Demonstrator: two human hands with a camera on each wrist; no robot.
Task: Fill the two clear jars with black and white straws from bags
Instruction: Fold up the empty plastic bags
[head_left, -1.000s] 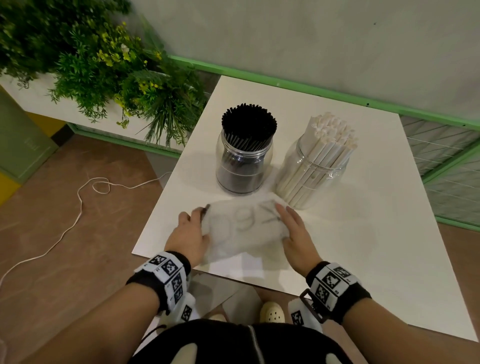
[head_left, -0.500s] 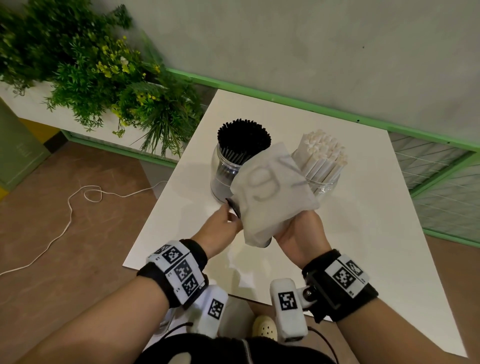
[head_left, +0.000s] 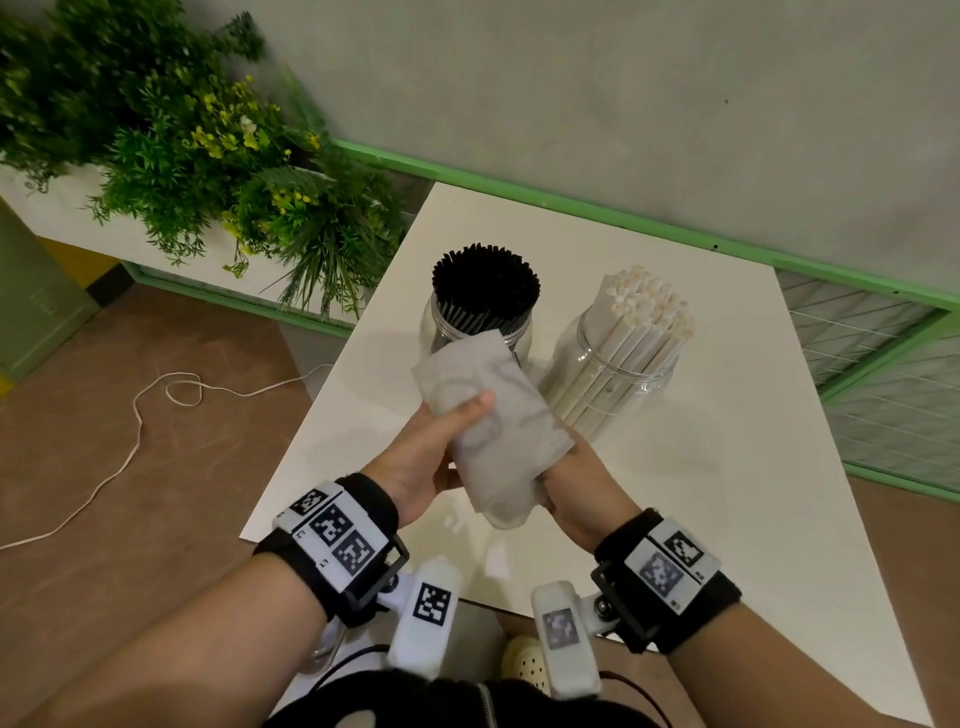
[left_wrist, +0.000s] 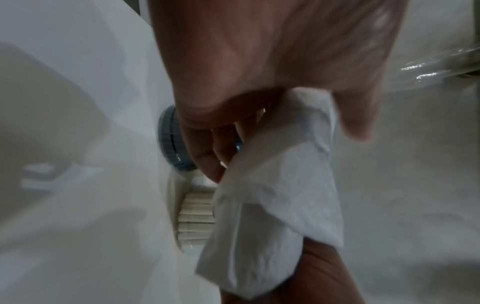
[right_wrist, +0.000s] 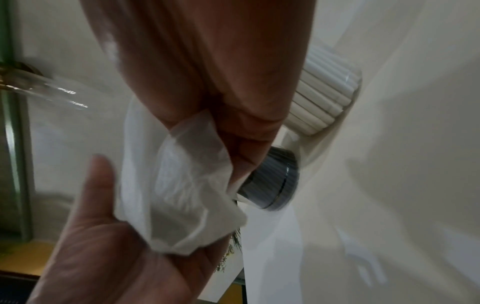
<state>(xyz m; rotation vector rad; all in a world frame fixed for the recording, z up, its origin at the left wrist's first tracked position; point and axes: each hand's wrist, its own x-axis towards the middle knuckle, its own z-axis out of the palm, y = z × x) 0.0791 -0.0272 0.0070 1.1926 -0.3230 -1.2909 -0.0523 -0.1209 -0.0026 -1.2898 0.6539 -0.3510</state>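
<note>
Two clear jars stand on the white table. The left jar is packed with black straws and the right jar with white straws. An empty, translucent plastic bag is crumpled into a roll above the table, just in front of the jars. My left hand grips it from the left with the thumb across the top. My right hand grips its lower right side. In the wrist views the bag is bunched between curled fingers, with both jars behind.
A planter of green plants stands left of the table. A white cord trails over the brown floor. A green-trimmed wall runs behind the table, and a mesh panel stands to its right. The table's near edge is by my wrists.
The bag lay flat on the table under both hands a second ago. It has since been lifted and crumpled into a roll between my hands.
</note>
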